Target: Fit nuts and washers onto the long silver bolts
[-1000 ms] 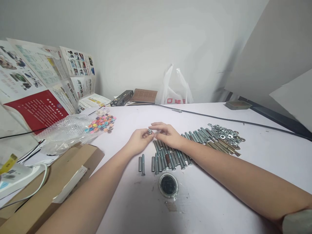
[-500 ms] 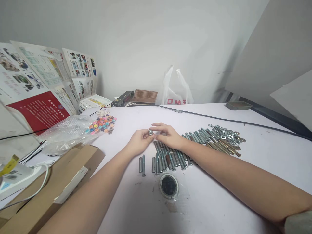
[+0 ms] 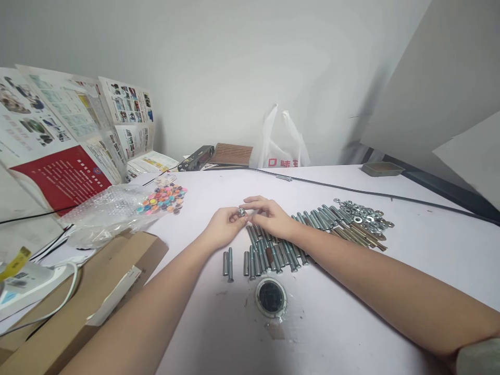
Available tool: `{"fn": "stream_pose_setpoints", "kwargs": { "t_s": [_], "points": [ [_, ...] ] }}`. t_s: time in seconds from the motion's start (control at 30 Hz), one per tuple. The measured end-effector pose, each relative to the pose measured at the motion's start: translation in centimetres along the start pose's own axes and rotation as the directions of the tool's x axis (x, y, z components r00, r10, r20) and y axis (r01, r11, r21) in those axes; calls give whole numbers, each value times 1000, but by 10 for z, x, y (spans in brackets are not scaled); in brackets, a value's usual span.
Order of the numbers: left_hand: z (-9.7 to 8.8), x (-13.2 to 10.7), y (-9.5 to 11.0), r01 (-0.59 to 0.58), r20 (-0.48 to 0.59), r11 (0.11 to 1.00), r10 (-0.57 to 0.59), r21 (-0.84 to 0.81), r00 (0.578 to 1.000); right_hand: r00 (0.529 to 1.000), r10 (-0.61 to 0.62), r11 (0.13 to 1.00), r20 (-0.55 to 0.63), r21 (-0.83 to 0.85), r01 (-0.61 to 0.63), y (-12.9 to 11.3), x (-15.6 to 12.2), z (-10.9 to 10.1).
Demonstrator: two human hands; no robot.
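Note:
My left hand (image 3: pixel 224 226) is closed, its thumb and fingers pinching a small shiny metal nut (image 3: pixel 241 212). From the other side my right hand (image 3: pixel 271 216) meets it, thumb and forefinger curled in at the same piece while the upper fingers stretch over it. Whether a bolt sits inside the nut is hidden by the fingers. Below the right hand and forearm lie rows of metal bolts and sleeves (image 3: pixel 269 255). One sleeve (image 3: pixel 225 263) and one bolt (image 3: pixel 230 265) lie apart, nearer the left forearm.
Washers and nuts (image 3: pixel 365 216) are heaped at the right, beside brassy pins (image 3: pixel 359 235). A round dark-centred disc (image 3: pixel 271 297) is taped to the table in front. Colourful buttons (image 3: pixel 166 199), bubble wrap (image 3: pixel 105 208) and a cardboard box (image 3: pixel 86 291) occupy the left. A black cable (image 3: pixel 344 186) crosses behind.
The nut between the fingertips has turned slightly, and the right fingers have shifted a little. Both arms and the parts on the table stay where they were.

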State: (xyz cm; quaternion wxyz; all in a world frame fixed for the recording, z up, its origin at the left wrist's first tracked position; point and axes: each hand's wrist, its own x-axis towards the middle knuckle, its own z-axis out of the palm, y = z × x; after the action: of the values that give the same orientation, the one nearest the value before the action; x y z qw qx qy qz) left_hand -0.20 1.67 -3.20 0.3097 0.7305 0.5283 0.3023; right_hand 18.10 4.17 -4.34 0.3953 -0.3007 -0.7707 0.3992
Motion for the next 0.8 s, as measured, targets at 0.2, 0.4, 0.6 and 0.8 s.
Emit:
{"fn": "stream_pose_setpoints", "kwargs": {
  "t_s": [0.2, 0.4, 0.6, 0.8],
  "points": [
    [1, -1, 3, 12, -6, 1000, -12, -22, 1000, 975, 105, 993, -194, 69, -93, -4, 0, -4],
    [2, 1, -1, 1, -11, 1000, -2, -14, 1000, 994, -105, 952, -2, -289, 100, 1, -4, 0],
    [3, 1, -5, -15, -6, 1000, 15, -13, 1000, 962, -237, 725, 133, -635, 266, -15, 1, -11],
    [0, -3, 5, -114, -88, 981, 128, 155, 988, 949, -269, 615, 164, -729, 300, -32, 0, -22]
  ]
}}
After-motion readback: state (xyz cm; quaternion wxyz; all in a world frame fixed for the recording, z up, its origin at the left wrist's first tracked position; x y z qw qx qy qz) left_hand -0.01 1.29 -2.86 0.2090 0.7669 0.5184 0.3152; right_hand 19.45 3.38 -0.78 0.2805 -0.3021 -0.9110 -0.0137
